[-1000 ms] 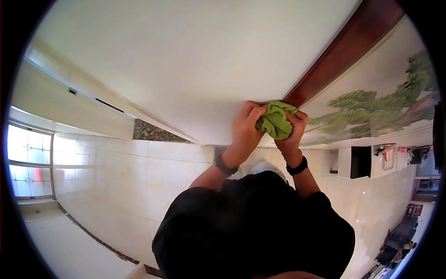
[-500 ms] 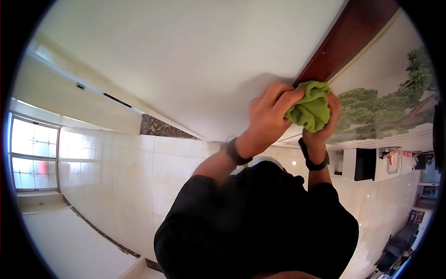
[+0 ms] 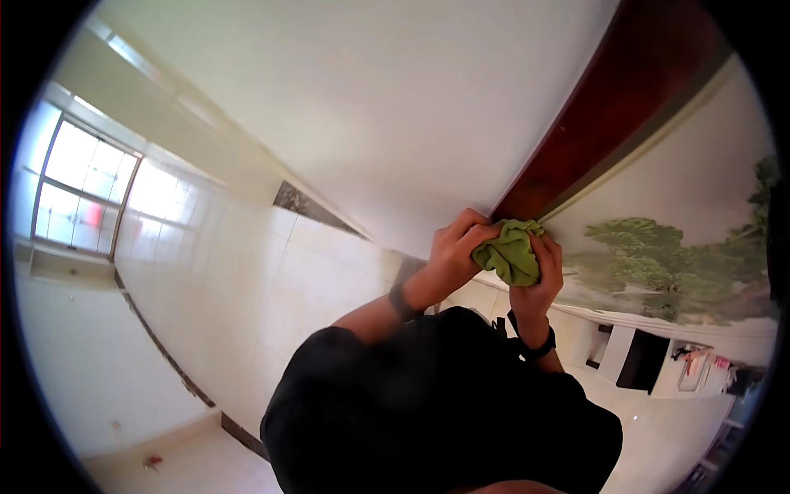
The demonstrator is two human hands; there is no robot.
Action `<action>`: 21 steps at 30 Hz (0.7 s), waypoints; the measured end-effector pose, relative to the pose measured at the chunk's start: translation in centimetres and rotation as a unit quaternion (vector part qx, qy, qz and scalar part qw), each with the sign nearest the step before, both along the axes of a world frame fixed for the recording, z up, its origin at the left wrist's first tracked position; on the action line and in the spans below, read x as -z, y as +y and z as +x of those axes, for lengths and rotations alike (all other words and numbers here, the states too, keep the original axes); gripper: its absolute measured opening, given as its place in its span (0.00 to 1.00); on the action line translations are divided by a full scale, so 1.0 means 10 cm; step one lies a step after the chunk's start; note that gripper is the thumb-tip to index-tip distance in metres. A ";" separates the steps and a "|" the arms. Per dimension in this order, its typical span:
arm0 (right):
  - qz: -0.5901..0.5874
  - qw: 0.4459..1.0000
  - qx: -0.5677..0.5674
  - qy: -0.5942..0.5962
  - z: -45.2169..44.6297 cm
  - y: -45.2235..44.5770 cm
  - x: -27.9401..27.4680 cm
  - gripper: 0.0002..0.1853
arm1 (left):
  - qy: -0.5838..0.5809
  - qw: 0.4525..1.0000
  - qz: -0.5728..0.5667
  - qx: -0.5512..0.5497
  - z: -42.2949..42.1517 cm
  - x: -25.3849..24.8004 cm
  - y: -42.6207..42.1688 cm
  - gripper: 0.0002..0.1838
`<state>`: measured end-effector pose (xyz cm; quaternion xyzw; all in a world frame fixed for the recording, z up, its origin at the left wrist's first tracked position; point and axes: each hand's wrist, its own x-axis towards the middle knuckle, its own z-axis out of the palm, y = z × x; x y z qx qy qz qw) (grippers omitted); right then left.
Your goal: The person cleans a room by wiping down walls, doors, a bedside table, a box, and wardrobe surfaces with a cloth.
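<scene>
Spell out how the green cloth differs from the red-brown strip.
The cloth is green; the strip is dark red-brown. The cloth is crumpled, bunched between the left hand and right hand; the strip runs long and straight beside the white surface.

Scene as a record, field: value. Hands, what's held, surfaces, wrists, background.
left hand: grips green cloth
right hand: grips same cloth, opposite side
cloth state: bunched, creased
cloth position: at near end of red-brown strip; firm contact unclear
strip borders: white surface on left, tree picture beyond on right
wrists: dark band on each
background: window, far left
</scene>
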<state>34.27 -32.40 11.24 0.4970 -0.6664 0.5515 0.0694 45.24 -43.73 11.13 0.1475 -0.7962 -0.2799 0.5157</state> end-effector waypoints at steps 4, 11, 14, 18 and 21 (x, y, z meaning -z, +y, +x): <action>0.016 1.000 -0.002 -0.023 -0.01 0.05 0.45 0.26 | -0.077 0.997 0.029 0.004 0.03 0.26 0.08 0.16; 0.066 0.997 0.013 -0.026 0.09 0.04 0.78 0.27 | -0.138 0.990 0.011 0.027 0.11 0.60 -0.04 0.15; 0.062 0.998 0.028 -0.004 0.32 -0.10 0.78 0.26 | -0.142 0.989 0.011 0.025 0.30 0.64 -0.21 0.15; 0.075 0.997 0.015 0.019 0.76 -0.60 0.76 0.26 | -0.127 0.991 0.022 -0.022 0.74 0.67 -0.68 0.15; 0.057 0.998 -0.023 0.031 1.16 -1.06 0.66 0.24 | -0.108 0.992 0.017 -0.066 1.18 0.67 -1.05 0.18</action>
